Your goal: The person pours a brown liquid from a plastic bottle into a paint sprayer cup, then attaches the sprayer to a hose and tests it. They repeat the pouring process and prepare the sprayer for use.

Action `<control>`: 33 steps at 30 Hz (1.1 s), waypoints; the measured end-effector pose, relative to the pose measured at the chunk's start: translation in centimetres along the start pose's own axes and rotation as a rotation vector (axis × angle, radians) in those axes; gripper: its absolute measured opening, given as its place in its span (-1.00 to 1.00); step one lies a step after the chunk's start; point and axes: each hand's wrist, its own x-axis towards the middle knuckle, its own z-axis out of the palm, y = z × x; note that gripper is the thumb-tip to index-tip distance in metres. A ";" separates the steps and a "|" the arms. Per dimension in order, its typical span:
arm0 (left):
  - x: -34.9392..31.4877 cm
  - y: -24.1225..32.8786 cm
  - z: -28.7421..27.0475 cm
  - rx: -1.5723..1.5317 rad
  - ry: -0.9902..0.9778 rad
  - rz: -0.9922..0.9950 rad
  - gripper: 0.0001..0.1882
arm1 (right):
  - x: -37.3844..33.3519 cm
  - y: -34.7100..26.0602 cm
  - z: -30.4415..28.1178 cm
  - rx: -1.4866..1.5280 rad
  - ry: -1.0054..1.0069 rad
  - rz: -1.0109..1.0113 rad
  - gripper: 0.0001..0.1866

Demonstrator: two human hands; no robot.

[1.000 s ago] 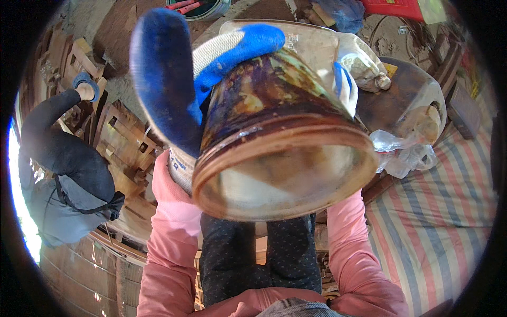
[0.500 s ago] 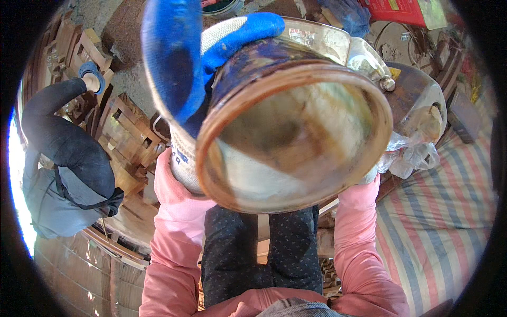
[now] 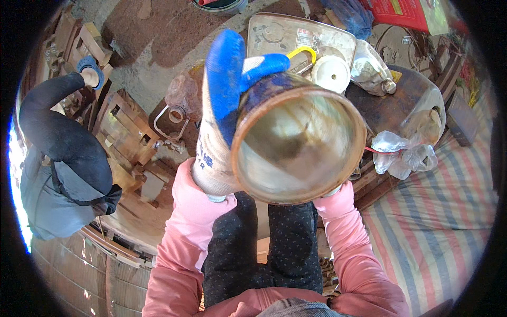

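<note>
A brown-glazed ceramic pot [image 3: 301, 193] with a wide round mouth is held up in front of me, its pale, streaked inside tilted toward me. My left hand [image 3: 224, 105], in a white knit glove with blue-coated fingers, presses along the pot's left side, with blue fingertips reaching its far edge. Behind the lower right rim, only a bit of my right hand's pale glove [image 3: 332, 191] shows at the pink cuff; the pot hides its fingers.
Beyond the pot lie a shallow metal tray [image 3: 274, 31], a white round disc [image 3: 331, 75], a yellow hooked handle [image 3: 303, 50] and a cloudy plastic jug [image 3: 369, 68]. Clear plastic bags [image 3: 396, 153] sit at right above striped cloth [image 3: 422, 227]. Another person [image 3: 68, 137] works at left beside wooden pieces.
The pot has moved away from me and looks smaller. My left hand has shifted right and down with it, uncovering the tray, the white disc and a plastic bottle.
</note>
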 end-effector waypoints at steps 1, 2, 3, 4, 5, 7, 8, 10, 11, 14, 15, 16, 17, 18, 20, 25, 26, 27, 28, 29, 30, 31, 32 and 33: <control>-0.1 0.0 0.2 -0.013 -0.007 0.001 -0.13 | -0.3 0.1 0.2 0.045 0.018 0.035 -0.33; -0.1 0.1 0.3 -0.025 -0.014 -0.001 -0.13 | -0.5 0.0 0.3 0.090 0.038 0.069 -0.35; -0.2 0.2 0.4 -0.036 -0.016 -0.007 -0.12 | -0.8 -0.1 0.3 0.120 0.039 0.102 -0.35; -0.1 0.2 0.5 -0.039 -0.023 -0.008 -0.12 | -1.0 -0.2 0.3 0.059 0.043 0.083 -0.32; -0.1 0.2 0.5 -0.045 -0.025 -0.013 -0.11 | -1.2 -0.4 0.2 -0.002 0.049 0.064 -0.30; 0.0 0.2 0.6 -0.047 -0.026 -0.022 -0.10 | -1.4 -0.6 0.4 -0.105 0.040 0.046 -0.26; 0.0 0.1 0.5 -0.047 -0.025 -0.029 -0.09 | -1.4 -0.7 0.6 -0.240 0.066 -0.026 -0.24; -0.2 0.1 0.5 -0.041 -0.021 -0.044 -0.08 | -1.4 -1.0 1.1 -0.606 0.181 -0.236 -0.21; -0.4 0.1 0.5 -0.035 -0.020 -0.053 -0.08 | -1.5 -1.3 1.2 -0.549 0.199 -0.182 -0.21; -1.2 0.3 0.2 -0.003 -0.015 -0.097 -0.06 | -1.7 -2.1 1.3 0.010 0.120 0.192 -0.22; -1.6 0.4 -0.1 0.006 -0.015 -0.114 -0.05 | -1.8 -2.3 1.2 0.135 0.105 0.308 -0.23; -2.1 0.6 -0.2 0.016 -0.014 -0.132 -0.05 | -1.9 -2.5 1.0 0.065 0.082 0.264 -0.24; -2.6 0.9 -0.7 0.049 -0.010 -0.171 -0.04 | -1.9 -2.7 0.8 -0.004 0.058 0.218 -0.25; -3.3 1.2 -1.1 0.071 -0.012 -0.208 -0.04 | -2.0 -2.7 0.7 -0.073 0.034 0.173 -0.26; -4.9 2.1 -2.1 0.127 -0.008 -0.301 -0.02 | -2.0 -2.8 0.8 -0.212 -0.015 0.082 -0.28; -9.7 4.1 -4.6 0.249 -0.020 -0.545 0.01 | -1.8 -2.9 1.1 -0.877 0.204 -0.399 -0.34; -10.4 4.2 -4.8 0.264 -0.023 -0.582 0.01 | -1.8 -3.1 1.0 -0.795 0.173 -0.346 -0.35; -10.9 4.3 -4.9 0.271 -0.028 -0.613 0.02 | -1.7 -3.3 0.8 -0.713 0.146 -0.293 -0.36; -11.4 4.5 -5.0 0.280 -0.033 -0.642 0.02 | -1.7 -3.7 0.3 -0.559 0.075 -0.169 -0.38; -11.6 4.5 -5.0 0.273 -0.036 -0.670 0.03 | -1.5 -3.9 0.0 -0.404 0.004 -0.048 -0.39; -11.9 4.8 -5.0 0.225 -0.012 -0.759 0.04 | -1.3 -4.2 -0.1 -0.411 0.017 -0.065 -0.40; -11.9 4.8 -5.0 0.300 -0.045 -0.714 0.04 | -1.2 -4.4 -0.2 -0.417 0.030 -0.081 -0.42; -11.9 4.9 -4.9 0.319 -0.054 -0.734 0.05 | -1.0 -4.6 -0.2 -0.423 0.044 -0.098 -0.43; -11.9 4.9 -5.0 0.364 -0.071 -0.724 0.04 | -0.8 -4.8 -0.3 -0.435 0.022 -0.080 -0.45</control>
